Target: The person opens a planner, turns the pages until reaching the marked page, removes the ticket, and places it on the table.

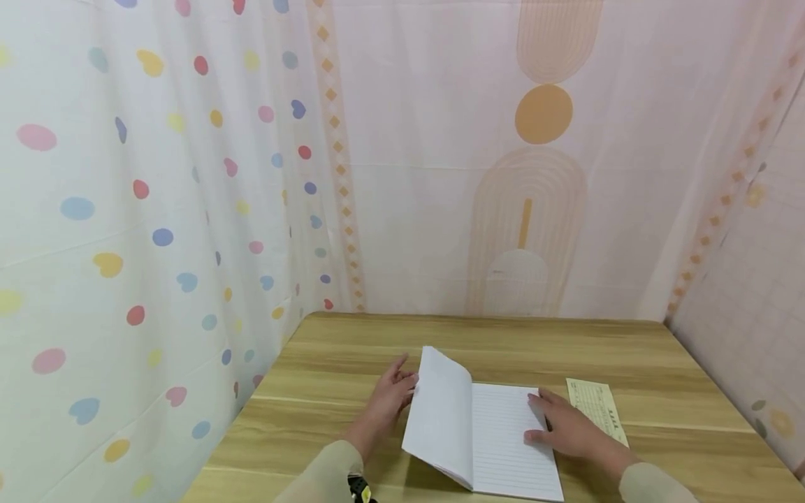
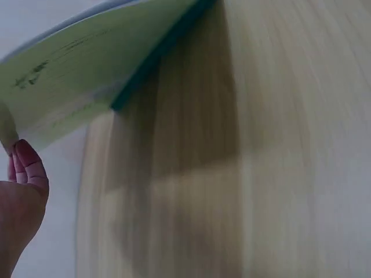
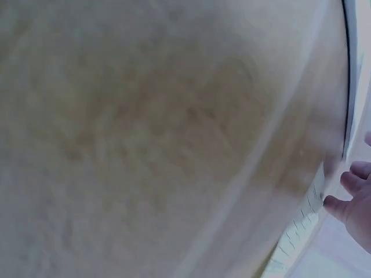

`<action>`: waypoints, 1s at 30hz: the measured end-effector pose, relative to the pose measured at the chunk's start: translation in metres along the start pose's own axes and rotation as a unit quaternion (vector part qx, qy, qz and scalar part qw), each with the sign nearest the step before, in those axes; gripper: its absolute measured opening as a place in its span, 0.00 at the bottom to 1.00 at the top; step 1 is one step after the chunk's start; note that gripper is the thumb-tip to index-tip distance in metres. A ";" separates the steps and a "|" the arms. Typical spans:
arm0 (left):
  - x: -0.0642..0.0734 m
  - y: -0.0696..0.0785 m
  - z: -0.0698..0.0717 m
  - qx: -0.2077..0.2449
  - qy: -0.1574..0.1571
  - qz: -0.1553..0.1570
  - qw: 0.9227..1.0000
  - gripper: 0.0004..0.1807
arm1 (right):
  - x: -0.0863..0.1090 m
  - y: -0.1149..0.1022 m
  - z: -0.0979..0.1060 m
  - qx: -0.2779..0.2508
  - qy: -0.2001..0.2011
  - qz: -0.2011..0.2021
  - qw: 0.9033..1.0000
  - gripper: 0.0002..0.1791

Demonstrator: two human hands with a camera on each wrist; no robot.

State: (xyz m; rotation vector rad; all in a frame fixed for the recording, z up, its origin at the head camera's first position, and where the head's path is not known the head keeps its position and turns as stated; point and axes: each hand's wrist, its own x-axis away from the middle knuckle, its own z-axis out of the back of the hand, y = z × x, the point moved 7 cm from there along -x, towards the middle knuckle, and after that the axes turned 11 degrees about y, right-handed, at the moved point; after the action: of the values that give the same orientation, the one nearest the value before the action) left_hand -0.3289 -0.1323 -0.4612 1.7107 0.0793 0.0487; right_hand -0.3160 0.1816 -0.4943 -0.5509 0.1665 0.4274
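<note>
A lined notebook [image 1: 512,440] lies on the wooden table, its right-hand page flat. Its front part, a blank white leaf [image 1: 440,412] on the inner side, stands raised and tilts left. My left hand [image 1: 388,398] holds the outer edge of this raised part. In the left wrist view the yellow-green cover [image 2: 75,75] and teal spine [image 2: 156,58] show, with left fingers [image 2: 32,165] at the cover's edge. My right hand [image 1: 569,426] rests at the notebook's right edge, thumb and a finger spread on the page. The right wrist view shows only some right fingers [image 3: 351,182].
A pale yellow printed slip of paper [image 1: 594,405] lies right of the notebook, partly behind my right hand. The wooden table [image 1: 314,391] is bounded by a dotted curtain [image 1: 189,209] on the left and a patterned curtain [image 1: 428,209] at the back.
</note>
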 end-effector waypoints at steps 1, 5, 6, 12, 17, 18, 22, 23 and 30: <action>0.001 0.003 -0.007 0.014 -0.009 -0.003 1.000 0.34 | -0.001 -0.001 0.003 0.000 0.008 0.003 1.000 0.45; 0.006 0.008 -0.034 0.029 -0.055 -0.015 0.998 0.29 | -0.004 -0.006 0.021 -0.003 0.045 0.015 0.999 0.41; 0.008 0.008 -0.041 0.015 -0.067 -0.020 0.997 0.28 | -0.005 -0.007 0.026 -0.005 0.054 0.019 0.998 0.39; 0.027 -0.003 -0.084 -0.144 -0.171 -0.091 0.970 0.27 | -0.011 -0.011 0.045 -0.023 0.105 0.030 0.994 0.31; 0.044 -0.026 -0.103 -0.351 -0.252 -0.134 0.892 0.31 | -0.012 -0.012 0.053 -0.049 0.150 0.034 0.987 0.27; 0.047 -0.031 -0.104 -0.393 -0.265 -0.142 0.869 0.32 | -0.012 -0.011 0.053 -0.052 0.154 0.034 0.986 0.27; 0.054 -0.043 -0.105 -0.506 -0.308 -0.185 0.784 0.35 | -0.005 -0.008 0.044 -0.041 0.140 0.036 0.989 0.26; 0.055 -0.045 -0.104 -0.518 -0.312 -0.185 0.775 0.35 | -0.003 -0.007 0.041 -0.031 0.131 0.039 0.990 0.26; 0.051 -0.056 -0.095 -0.533 -0.294 -0.163 0.777 0.34 | 0.011 0.002 0.020 0.042 0.074 0.065 0.994 0.27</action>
State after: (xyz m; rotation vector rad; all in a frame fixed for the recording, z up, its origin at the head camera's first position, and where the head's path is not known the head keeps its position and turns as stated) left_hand -0.2868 -0.0267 -0.5041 0.4878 -0.1092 -0.6017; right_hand -0.3063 0.1976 -0.4816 -0.4899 0.3626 0.5035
